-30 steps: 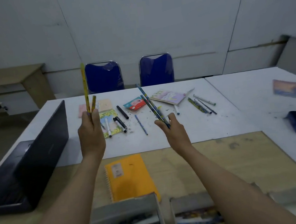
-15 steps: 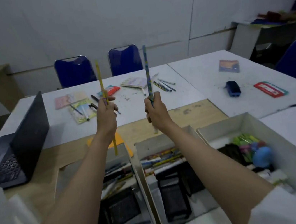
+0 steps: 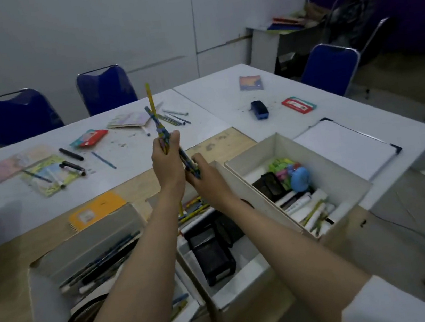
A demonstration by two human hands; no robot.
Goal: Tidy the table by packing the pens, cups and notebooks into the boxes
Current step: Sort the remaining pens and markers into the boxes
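My left hand (image 3: 166, 164) is closed on yellow pencils (image 3: 149, 98) that stand nearly upright. My right hand (image 3: 204, 178) touches it from the right and grips blue patterned pencils (image 3: 158, 126), which lean left and cross the yellow ones. Both hands hover over the far end of the middle box (image 3: 237, 279), which holds pencils and black cases. A left box (image 3: 101, 229) contains pens. The right box (image 3: 282, 143) has markers and colourful items. Loose pens (image 3: 71, 154) (image 3: 103, 160) (image 3: 176, 117) and notebooks (image 3: 17, 163) (image 3: 130, 119) lie on the white table (image 3: 201, 124).
An orange notebook (image 3: 96, 211) lies behind the left box. Further right sit a dark blue case (image 3: 259, 110), a red booklet (image 3: 298, 105), another notebook (image 3: 251, 82) and a whiteboard (image 3: 344, 146). Blue chairs (image 3: 106, 89) (image 3: 329, 69) stand around the table.
My hands have come together above the middle box, so the two pencil bunches now cross. The view has swung down and to the right, showing more of the boxes.
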